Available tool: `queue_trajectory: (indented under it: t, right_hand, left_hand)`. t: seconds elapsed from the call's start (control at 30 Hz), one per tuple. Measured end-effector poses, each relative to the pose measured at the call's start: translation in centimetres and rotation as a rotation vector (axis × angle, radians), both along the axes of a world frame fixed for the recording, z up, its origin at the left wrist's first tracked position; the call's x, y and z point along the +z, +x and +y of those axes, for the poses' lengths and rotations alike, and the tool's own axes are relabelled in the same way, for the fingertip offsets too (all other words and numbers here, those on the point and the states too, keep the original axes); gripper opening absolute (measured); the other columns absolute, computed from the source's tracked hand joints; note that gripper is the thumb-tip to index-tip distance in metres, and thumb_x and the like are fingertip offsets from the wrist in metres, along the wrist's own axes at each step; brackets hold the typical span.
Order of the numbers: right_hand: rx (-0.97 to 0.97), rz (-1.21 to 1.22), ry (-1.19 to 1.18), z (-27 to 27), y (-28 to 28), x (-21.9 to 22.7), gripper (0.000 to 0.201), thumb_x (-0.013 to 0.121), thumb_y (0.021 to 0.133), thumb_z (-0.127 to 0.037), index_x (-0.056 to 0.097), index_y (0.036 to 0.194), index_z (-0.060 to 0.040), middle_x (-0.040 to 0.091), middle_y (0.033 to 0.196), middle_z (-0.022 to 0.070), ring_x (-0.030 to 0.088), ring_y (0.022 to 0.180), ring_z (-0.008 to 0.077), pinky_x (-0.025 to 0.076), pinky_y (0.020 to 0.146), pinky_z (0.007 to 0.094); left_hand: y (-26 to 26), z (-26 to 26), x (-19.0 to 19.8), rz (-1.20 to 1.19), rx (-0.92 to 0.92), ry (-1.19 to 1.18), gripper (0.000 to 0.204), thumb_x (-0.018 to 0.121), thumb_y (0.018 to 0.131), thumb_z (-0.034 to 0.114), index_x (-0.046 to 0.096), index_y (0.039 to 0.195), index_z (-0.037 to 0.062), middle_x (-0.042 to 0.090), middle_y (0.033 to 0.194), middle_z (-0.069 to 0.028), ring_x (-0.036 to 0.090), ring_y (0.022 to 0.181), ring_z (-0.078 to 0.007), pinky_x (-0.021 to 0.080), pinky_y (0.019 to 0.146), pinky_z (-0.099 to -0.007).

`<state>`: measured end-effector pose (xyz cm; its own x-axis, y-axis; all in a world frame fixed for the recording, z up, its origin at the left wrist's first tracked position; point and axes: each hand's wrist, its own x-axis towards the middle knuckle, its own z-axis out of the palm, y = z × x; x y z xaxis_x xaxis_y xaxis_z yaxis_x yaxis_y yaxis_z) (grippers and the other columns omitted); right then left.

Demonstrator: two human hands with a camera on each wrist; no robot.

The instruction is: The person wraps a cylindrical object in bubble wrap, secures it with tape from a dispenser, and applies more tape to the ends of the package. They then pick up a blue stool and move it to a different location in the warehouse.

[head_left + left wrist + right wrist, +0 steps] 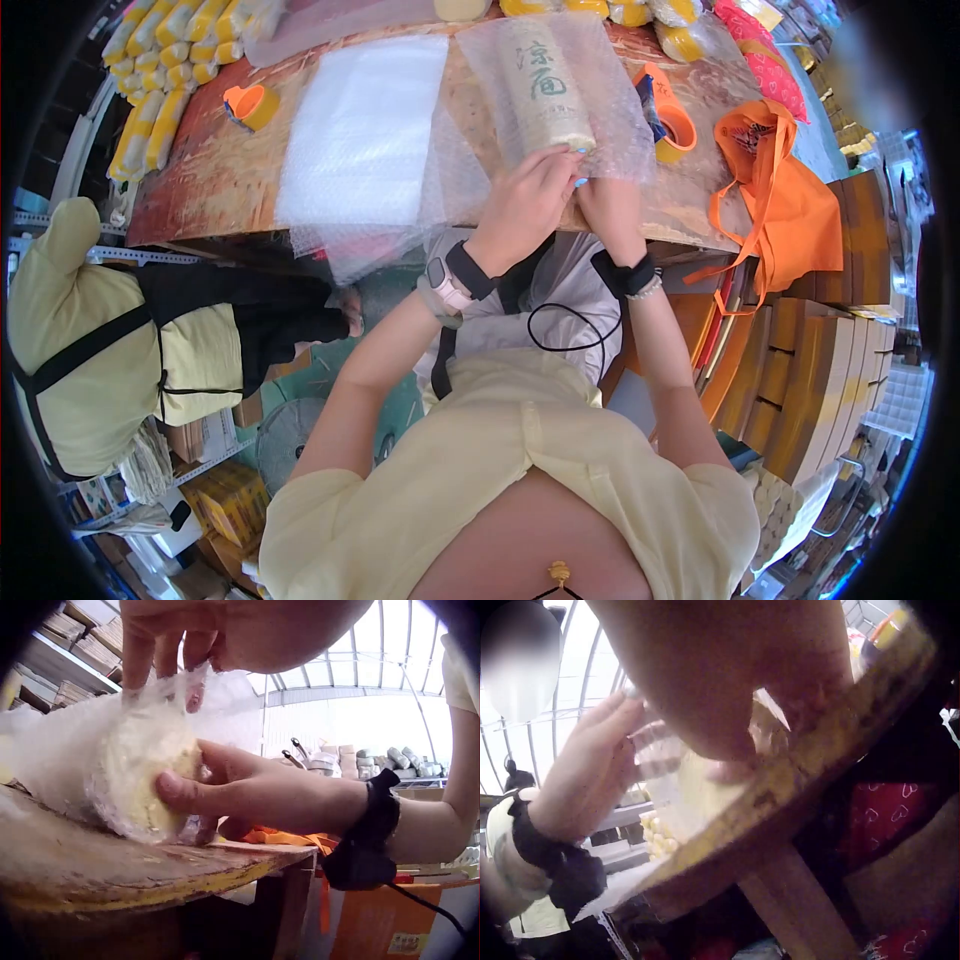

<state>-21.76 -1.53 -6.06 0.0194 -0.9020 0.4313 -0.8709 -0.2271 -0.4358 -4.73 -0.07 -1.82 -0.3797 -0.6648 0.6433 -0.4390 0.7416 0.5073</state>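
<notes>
A cylindrical pack of noodles (pixel 545 85) with green characters lies on a sheet of bubble wrap (pixel 625 110), its near end toward the person. The left hand (pixel 525 205) is at that end, over its top; in the left wrist view its fingers pinch the clear wrap (pixel 56 754) above the pack. From the other side the right hand (pixel 612 210) grips the near end. Its thumb lies on the pale end face (pixel 139 776), and its other fingers are partly hidden behind the pack.
A stack of bubble wrap sheets (pixel 365 130) lies left of the pack. Orange tape dispensers (pixel 255 108) stand on both sides of the table (pixel 190 205). Yellow-and-white packs (pixel 150 120) are piled at the far left. An orange bag (pixel 790 220) hangs over the right edge.
</notes>
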Motion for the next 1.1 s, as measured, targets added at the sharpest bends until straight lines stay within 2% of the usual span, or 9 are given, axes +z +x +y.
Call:
queue_trajectory:
  t: [0.1,0.2,0.4,0.6,0.67,0.7,0.8,0.9,1.1]
  right_hand:
    - [-0.106,-0.077,0.068,-0.7,0.2,-0.3,0.05,0.064,0.092,-0.024,0.05,0.135,-0.0019,0.068,0.074,0.0173,0.065,0.064,0.0401,0.051,0.058,0.0465]
    - [0.017,-0.265,0.02,1.1,-0.2,1.0,0.047,0.064,0.093,-0.024,0.052,0.133,-0.0018,0.068,0.074,0.0164,0.066,0.063,0.0364,0.052,0.059,0.044]
    - [-0.085,-0.467,-0.016,3.7,-0.1,5.3,0.034,0.066,0.09,-0.012,0.061,0.122,-0.0035,0.07,0.091,0.0122,0.067,0.063,0.0214,0.052,0.057,0.033]
    - [0.014,-0.509,0.042,3.6,1.2,6.8,0.048,0.069,0.086,-0.013,0.053,0.129,-0.0003,0.064,0.109,0.0203,0.066,0.094,0.0317,0.053,0.077,0.0392]
    - [0.133,-0.391,-0.082,3.2,1.7,5.2,0.057,0.07,0.084,-0.014,0.046,0.134,0.0018,0.058,0.121,0.0252,0.061,0.109,0.0385,0.05,0.089,0.0433]
    - [0.169,-0.387,0.04,2.7,1.4,5.3,0.067,0.072,0.082,-0.016,0.039,0.138,0.0034,0.046,0.134,0.0292,0.046,0.125,0.0464,0.04,0.103,0.0481]
    - [0.046,-0.212,-0.057,0.4,1.6,3.5,0.077,0.076,0.081,-0.024,0.037,0.143,-0.0019,0.046,0.138,0.0233,0.046,0.127,0.0421,0.044,0.1,0.0473]
    - [-0.005,-0.148,-0.016,-0.2,2.9,4.3,0.083,0.079,0.077,-0.028,0.038,0.142,0.0015,0.042,0.138,0.0313,0.038,0.13,0.0492,0.036,0.107,0.0489]
    - [0.183,-0.131,-0.124,-1.4,-1.8,5.6,0.071,0.08,0.077,-0.033,0.053,0.134,0.0001,0.064,0.117,0.0212,0.062,0.102,0.0379,0.05,0.089,0.042]
  left_hand:
    - [0.6,0.5,-0.3,0.059,0.037,0.053,0.029,0.065,0.089,0.007,0.054,0.116,0.0015,0.058,0.128,-0.0207,0.055,0.119,-0.0369,0.049,0.093,-0.0414]
    - [1.7,0.6,-0.6,0.098,0.363,0.057,0.04,0.07,0.089,0.016,0.05,0.118,-0.001,0.051,0.133,-0.0263,0.052,0.122,-0.0365,0.047,0.094,-0.043]
    - [2.8,-3.6,-1.9,0.139,0.504,0.481,0.064,0.069,0.089,0.045,0.053,0.117,-0.0111,0.06,0.107,-0.0291,0.06,0.098,-0.046,0.048,0.088,-0.0487]
    - [1.9,-8.0,0.4,0.509,0.204,1.244,0.039,0.063,0.094,0.039,0.065,0.089,0.0,0.062,0.072,-0.0068,0.057,0.06,-0.0194,0.048,0.058,-0.032]
    - [1.8,-8.6,-1.2,0.604,0.145,1.202,0.035,0.061,0.096,0.035,0.064,0.088,0.0009,0.061,0.073,-0.0041,0.056,0.061,-0.0133,0.045,0.057,-0.0286]
    - [1.8,-8.8,-1.9,0.65,0.116,1.181,0.033,0.06,0.097,0.033,0.064,0.088,0.0013,0.061,0.074,-0.0028,0.055,0.062,-0.0103,0.044,0.057,-0.0269]
    - [0.8,-7.8,-2.5,0.772,0.092,1.097,0.028,0.057,0.098,0.025,0.063,0.085,0.0003,0.06,0.073,-0.0031,0.053,0.061,-0.0112,0.042,0.056,-0.0285]
    - [0.0,-6.7,-2.0,0.63,0.23,0.885,0.029,0.055,0.098,0.021,0.061,0.082,-0.0019,0.058,0.07,-0.0027,0.052,0.062,-0.0095,0.04,0.056,-0.028]
    - [0.4,-2.1,3.5,0.703,0.105,0.696,0.029,0.052,0.099,0.017,0.058,0.08,-0.0037,0.054,0.065,-0.0013,0.051,0.062,-0.0078,0.04,0.055,-0.0285]
